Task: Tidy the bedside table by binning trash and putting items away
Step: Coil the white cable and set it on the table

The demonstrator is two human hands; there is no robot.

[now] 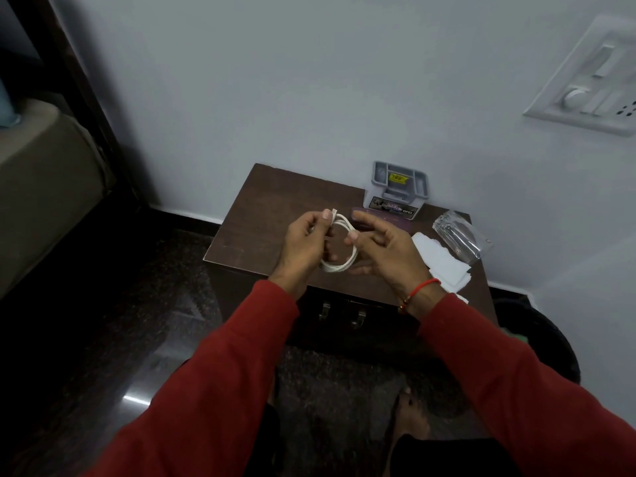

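I hold a white cable (339, 246) over the table (261, 215), coiled in a loop between my two hands. My left hand (303, 242) pinches the loop near its plug end, thumb and fingers closed on it. My right hand (385, 249) grips the other side of the loop between thumb and forefinger – the other fingers are loosely spread. At the back of the table stands a grey box (395, 189) against the wall, and a purple flat thing (382, 216) lies just before it. To the right lie white tissues (444, 263) and, beside them, a clear wrapper (459, 235). A dark bin (543, 342) stands on the floor right of the table – its inside I cannot see well
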